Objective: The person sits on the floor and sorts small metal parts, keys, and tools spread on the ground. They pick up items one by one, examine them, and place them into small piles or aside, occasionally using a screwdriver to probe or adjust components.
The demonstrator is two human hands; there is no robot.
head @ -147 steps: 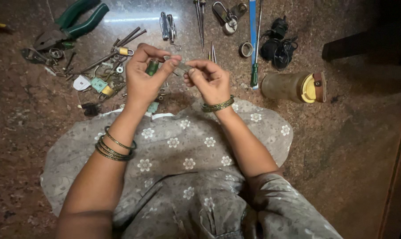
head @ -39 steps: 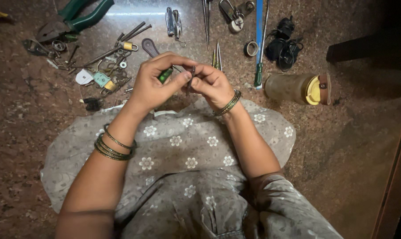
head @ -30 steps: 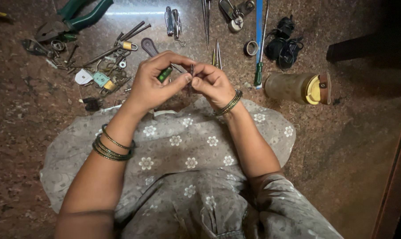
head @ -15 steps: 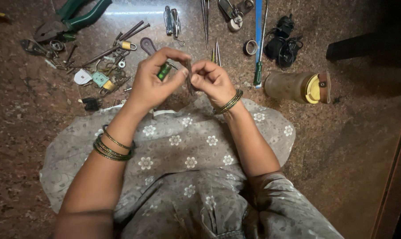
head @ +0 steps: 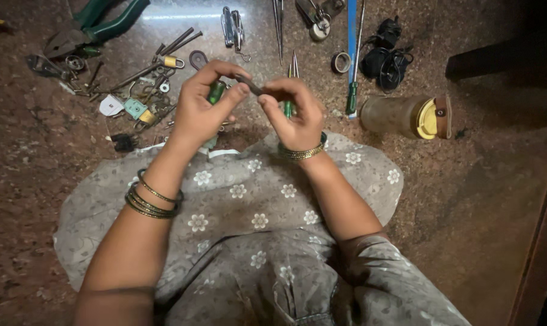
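Note:
My left hand (head: 201, 108) and my right hand (head: 292, 115) meet over the floor in front of my lap. Between their fingertips they pinch a small thin dark metal piece (head: 248, 84), which lies slanted from upper left to lower right. A green-handled tool (head: 215, 92) is tucked in my left palm. Both wrists wear bangles. My flowered grey dress (head: 237, 199) spreads out below the hands.
On the brown speckled floor lie green-handled pliers (head: 95, 27), a heap of small metal parts and padlocks (head: 137, 90), a folding multitool (head: 230, 27), thin pointed tools (head: 279, 24), a blue-and-green screwdriver (head: 351, 60), black cable (head: 385, 54), a tape ring (head: 339, 61) and a brown bottle lying on its side (head: 403, 118).
The metal piece went from standing nearly upright between my fingers to lying slanted. My right hand turned and dropped slightly; my left hand kept the green-handled tool.

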